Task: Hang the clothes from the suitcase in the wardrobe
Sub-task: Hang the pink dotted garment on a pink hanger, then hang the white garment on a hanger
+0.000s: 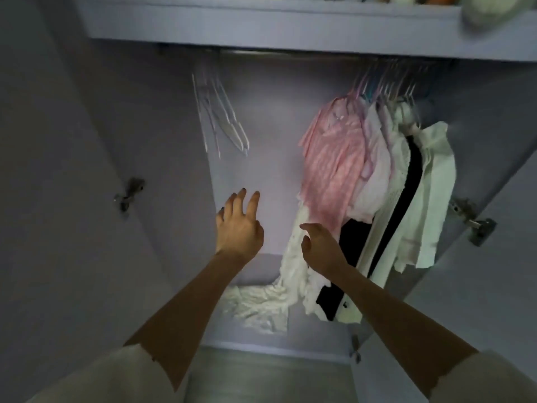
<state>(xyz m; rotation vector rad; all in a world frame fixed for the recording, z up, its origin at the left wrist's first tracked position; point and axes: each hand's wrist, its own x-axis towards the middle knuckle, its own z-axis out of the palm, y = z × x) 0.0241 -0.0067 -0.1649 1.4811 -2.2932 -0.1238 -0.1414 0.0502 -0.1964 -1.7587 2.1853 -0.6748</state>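
Observation:
I face the open wardrobe, whose rail (255, 52) runs under a shelf. Several clothes hang at the rail's right end: a pink shirt (334, 167) in front, then pale garments and a white-and-black piece (406, 199). A long white garment (290, 274) trails down to the wardrobe floor. A few bare white hangers (220, 117) hang at the left. My left hand (239, 225) reaches into the gap between them, fingers relaxed, holding nothing. My right hand (319, 248) is raised just in front of the pink shirt's lower edge, fingers loosely curled, holding nothing. The suitcase is out of view.
The shelf (290, 21) above the rail carries blurred items at the right. Both wardrobe doors stand open, with hinges at the left (128, 194) and right (476, 222). The floor (261, 373) lies below the wardrobe's base.

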